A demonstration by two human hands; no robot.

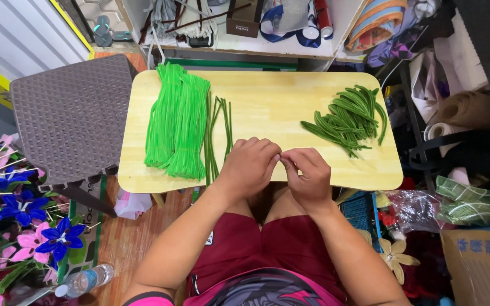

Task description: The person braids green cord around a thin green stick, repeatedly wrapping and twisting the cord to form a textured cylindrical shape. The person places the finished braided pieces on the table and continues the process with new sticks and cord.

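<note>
Where fingers pinch: fuzzy green stems, smooth wooden table.

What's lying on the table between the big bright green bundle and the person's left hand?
In the head view, a few thin dark green stems lie lengthwise between the bright green bundle and the left hand.

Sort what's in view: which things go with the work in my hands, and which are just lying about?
In use:
left hand and right hand, fingertips pinched together; whatever they hold is too small to see
bright green bundle
thin dark green stems
pile of dark green bent pieces
wooden table

Lying about:
grey stool
blue and pink flowers
water bottle
cardboard box
</note>
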